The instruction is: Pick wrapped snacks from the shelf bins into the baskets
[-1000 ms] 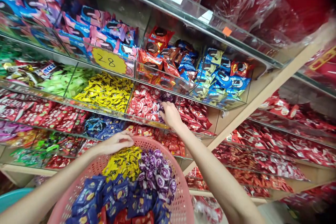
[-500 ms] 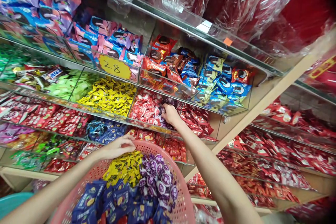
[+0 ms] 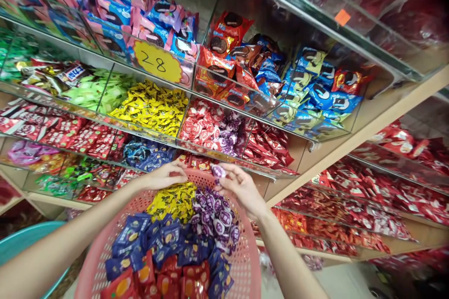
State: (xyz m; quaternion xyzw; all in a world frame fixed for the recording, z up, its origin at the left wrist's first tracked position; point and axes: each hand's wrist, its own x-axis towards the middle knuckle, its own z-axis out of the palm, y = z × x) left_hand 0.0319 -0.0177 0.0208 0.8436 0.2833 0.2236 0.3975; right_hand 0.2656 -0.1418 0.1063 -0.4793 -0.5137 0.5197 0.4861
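A round pink plastic basket (image 3: 249,253) full of wrapped candies is in front of me, tilted toward the shelves. My left hand (image 3: 164,175) is closed over its far rim, thumb on the inner side. Between the fingertips and thumb of my right hand (image 3: 245,190) is a purple-and-white wrapped candy (image 3: 218,171), just above the rim. Purple candies (image 3: 213,215), yellow candies (image 3: 171,201), dark blue packets (image 3: 163,243) and red packets (image 3: 168,280) lie grouped inside the basket.
Beyond the rim, a shelf compartment holds red-and-white candies (image 3: 201,126) and purple candies (image 3: 229,135). Yellow candies (image 3: 152,107) fill the compartment to its left. Clear shelf fronts and a wooden upright (image 3: 336,149) edge the bins. A teal tub (image 3: 52,229) stands at lower left.
My right hand has drawn back from the shelf compartment to the basket's far rim, now with a purple candy in its fingers. My left hand stays on the rim; the view has shifted.
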